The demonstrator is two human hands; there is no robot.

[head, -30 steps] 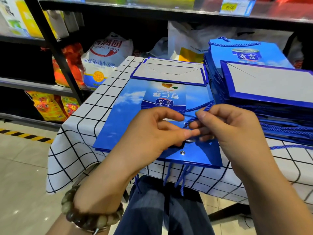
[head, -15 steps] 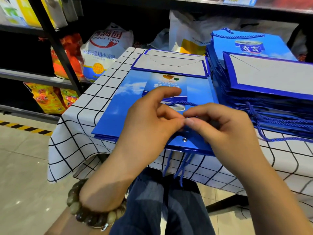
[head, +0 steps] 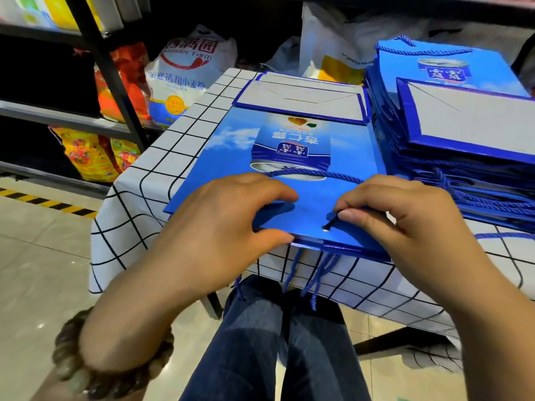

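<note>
a shop aisle with a pale tiled floor, and a small table under a white cloth with black checks. nearest to me, the person's knees in dark jeans sit under its edge, and a bead bracelet rings the left wrist. the left hand clamps the near edge of a flat blue paper bag, thumb at the edge and fingers curled on top. the right hand pinches a blue cord between thumb and forefinger, right at a small metal eyelet near the same edge. the bag lies flat on the cloth, its near edge just over the table's rim, with loose cord ends dangling below. the cord arcs across the bag's printed can. to the right stands a tall stack of the same bags. beyond, a white flour sack sits on a dark shelf.
</note>
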